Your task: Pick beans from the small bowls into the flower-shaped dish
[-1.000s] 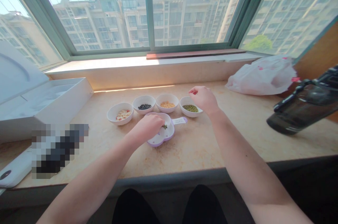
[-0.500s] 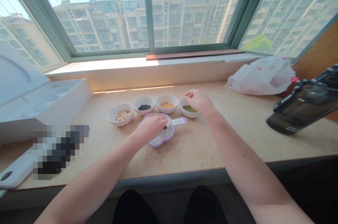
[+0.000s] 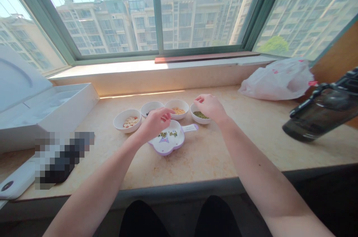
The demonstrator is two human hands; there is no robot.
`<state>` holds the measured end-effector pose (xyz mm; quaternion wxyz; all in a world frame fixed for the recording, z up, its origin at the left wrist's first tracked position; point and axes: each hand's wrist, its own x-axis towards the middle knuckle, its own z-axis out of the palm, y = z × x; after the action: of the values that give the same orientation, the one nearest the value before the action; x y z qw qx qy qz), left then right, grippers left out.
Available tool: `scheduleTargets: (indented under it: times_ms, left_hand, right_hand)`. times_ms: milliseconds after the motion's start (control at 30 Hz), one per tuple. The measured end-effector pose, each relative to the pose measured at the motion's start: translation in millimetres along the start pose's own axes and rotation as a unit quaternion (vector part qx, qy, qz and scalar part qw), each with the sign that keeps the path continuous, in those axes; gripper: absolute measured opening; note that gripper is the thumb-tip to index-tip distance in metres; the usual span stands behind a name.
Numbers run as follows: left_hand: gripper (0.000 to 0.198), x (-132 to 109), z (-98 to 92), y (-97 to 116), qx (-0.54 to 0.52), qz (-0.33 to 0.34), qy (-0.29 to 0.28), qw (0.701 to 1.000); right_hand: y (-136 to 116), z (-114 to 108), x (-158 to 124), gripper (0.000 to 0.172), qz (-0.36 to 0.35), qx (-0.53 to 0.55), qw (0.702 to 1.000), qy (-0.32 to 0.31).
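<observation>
A row of small white bowls sits on the stone counter. They hold pale and red slices point(image 3: 127, 120), black beans point(image 3: 147, 108), yellow grains point(image 3: 178, 108) and green beans point(image 3: 199, 115). In front of them lies a purple-rimmed plate point(image 3: 167, 144) with a handle and a few mixed beans in it. My left hand point(image 3: 154, 121) hovers above the plate's far edge, covering part of the black bean bowl, fingertips pinched together. My right hand point(image 3: 210, 106) rests over the green bean bowl, its fingers curled into a pinch. What either pinch holds is hidden.
An open white box point(image 3: 47, 108) stands at the left, with a blurred dark object point(image 3: 61, 158) and a white device point(image 3: 13, 183) nearer the front edge. A white plastic bag point(image 3: 276, 78) and a dark tilted bottle point(image 3: 321, 112) are at the right. The window ledge runs behind.
My left hand lifted off the purple plate and moved back toward the black bean bowl, uncovering the beans on the plate. My right hand lowered onto the green bean bowl.
</observation>
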<state>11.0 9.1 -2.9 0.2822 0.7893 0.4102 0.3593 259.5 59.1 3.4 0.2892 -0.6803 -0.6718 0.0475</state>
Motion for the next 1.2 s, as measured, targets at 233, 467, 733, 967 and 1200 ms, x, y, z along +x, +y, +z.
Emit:
scheduleTargets:
  times_ms: [233, 467, 733, 967, 1200]
  left_hand:
    - [0.044, 4.0, 1.0, 8.1, -0.469, -0.118, 0.039, 0.875]
    - [0.042, 7.2, -0.4, 6.1, -0.589, -0.161, 0.077, 0.788]
    - [0.038, 7.6, 6.2, 4.9, -0.573, -0.172, 0.086, 0.796]
    - [0.038, 6.7, 12.3, 1.6, -0.536, -0.179, 0.069, 0.822]
    - [0.031, 5.6, 13.0, 0.0, -0.493, -0.192, 0.079, 0.845]
  right_hand:
    - [-1.3, 4.7, 1.4, 0.017, -0.057, 0.086, 0.995, 0.005]
    - [-17.7, 6.8, -10.1, 0.022, -0.164, 0.222, 0.960, -0.051]
    - [-39.5, 10.5, -29.7, 0.040, -0.141, 0.445, 0.855, -0.226]
    - [-41.4, 21.9, -33.8, 0.036, -0.134, 0.444, 0.853, -0.240]
    - [-37.7, 25.4, -33.1, 0.039, -0.145, 0.403, 0.880, -0.206]
